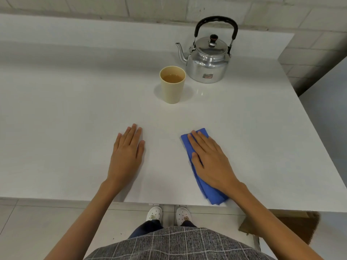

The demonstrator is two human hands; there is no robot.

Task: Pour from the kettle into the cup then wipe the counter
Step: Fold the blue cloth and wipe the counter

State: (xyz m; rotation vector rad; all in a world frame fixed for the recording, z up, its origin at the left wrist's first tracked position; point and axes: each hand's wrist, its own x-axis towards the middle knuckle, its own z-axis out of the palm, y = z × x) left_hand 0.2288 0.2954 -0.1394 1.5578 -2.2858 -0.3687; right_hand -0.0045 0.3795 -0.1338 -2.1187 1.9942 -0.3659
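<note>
Standing right up against the counter (75,109) edge – grey checked garment (174,244) filling the btm of view, white shoes (154,212) peeking out on the tiled floor below. Resting flat on the white top w/ the left hand (127,154), fingers together & stretched out, palm down, gripping nothing. Pressing down w/ the right hand (210,158) on a folded blue cloth (208,190) – palm flat, fingers extended, not curled round it, so lying on the cloth rather than clasping it. Cloth running lengthwise from under the fingertips back toward the near counter edge, its near end showing beyond the wrist.

Further back, sitting upright on the counter: beige cup (172,85), holding brownish liquid, level well below the rim. Just behind & to the right of it, close but apart – shiny metal kettle (206,61), lid on w/ dark knob, black handle standing upright, spout pointing left toward the cup side. Both well apart from the hands. Light tiled wall (169,8) running along the back; brown cardboard-like piece (281,228) lying on the floor at right.
</note>
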